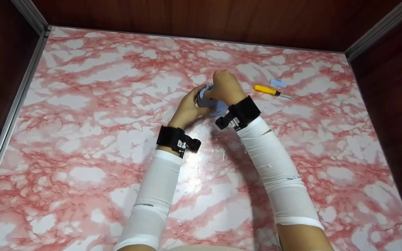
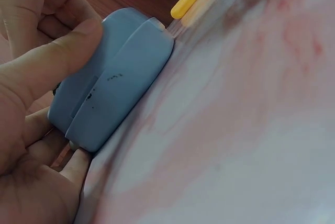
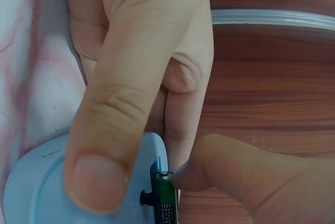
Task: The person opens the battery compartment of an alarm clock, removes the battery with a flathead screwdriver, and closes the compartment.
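A light blue plastic device (image 1: 210, 101) is held just above the marble table, between both hands. My left hand (image 1: 191, 104) grips it from the left; in the left wrist view the thumb lies on the device (image 2: 112, 90) and the fingers curl under it. My right hand (image 1: 222, 87) curls over its top. In the right wrist view one finger presses on the device's face (image 3: 31, 192). Another fingertip pinches the end of a green battery (image 3: 164, 200) standing at the device's edge.
A yellow-handled screwdriver (image 1: 270, 91) lies on the table just right of the hands, its handle also in the left wrist view (image 2: 187, 0). A small light blue piece (image 1: 278, 83) lies beyond it. Dark wooden walls (image 1: 201, 17) enclose the pink marble tabletop (image 1: 99, 104).
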Available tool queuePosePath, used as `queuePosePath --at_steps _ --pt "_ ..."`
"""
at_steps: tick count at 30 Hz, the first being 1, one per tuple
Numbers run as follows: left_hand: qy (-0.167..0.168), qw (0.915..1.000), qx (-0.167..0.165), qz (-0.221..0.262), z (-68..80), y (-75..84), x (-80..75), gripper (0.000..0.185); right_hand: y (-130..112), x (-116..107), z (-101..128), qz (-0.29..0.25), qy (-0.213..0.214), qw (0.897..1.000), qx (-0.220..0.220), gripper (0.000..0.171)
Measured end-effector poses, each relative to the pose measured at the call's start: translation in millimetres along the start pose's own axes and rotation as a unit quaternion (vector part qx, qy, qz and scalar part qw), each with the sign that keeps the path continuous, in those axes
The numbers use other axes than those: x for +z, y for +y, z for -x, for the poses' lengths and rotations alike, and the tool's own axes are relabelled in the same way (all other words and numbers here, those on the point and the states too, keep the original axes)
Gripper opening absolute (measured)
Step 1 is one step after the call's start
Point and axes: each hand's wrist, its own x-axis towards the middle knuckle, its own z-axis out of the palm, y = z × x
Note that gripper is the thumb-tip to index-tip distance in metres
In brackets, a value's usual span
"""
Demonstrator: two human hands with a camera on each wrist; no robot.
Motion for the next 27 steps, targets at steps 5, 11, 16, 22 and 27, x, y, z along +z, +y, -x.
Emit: queuePosePath --at_steps 5,11,16,22,27 --pt "0.001 1.0000 0.004 -0.004 -0.5 -0.2 0.2 0.092 2 -1 0 -0.007 0.000 1.000 0.001 0.039" --pt "0.002 0.9999 -0.006 -0.009 -0.3 0.9 0.2 0.095 5 -2 0 -0.020 0.003 1.000 -0.003 0.048" --pt "0.003 0.9999 -0.013 -0.005 -2.3 0.0 0.1 0.093 6 -3 2 -0.025 0.010 1.000 -0.006 0.046" --pt "0.004 0.9998 -0.017 -0.013 -2.1 0.9 0.4 0.093 9 -6 3 -0.044 0.004 0.999 -0.006 0.048" --pt "0.004 0.9997 -0.022 -0.015 -0.4 1.0 0.6 0.093 15 -8 3 -0.062 -0.008 0.998 -0.007 0.050"
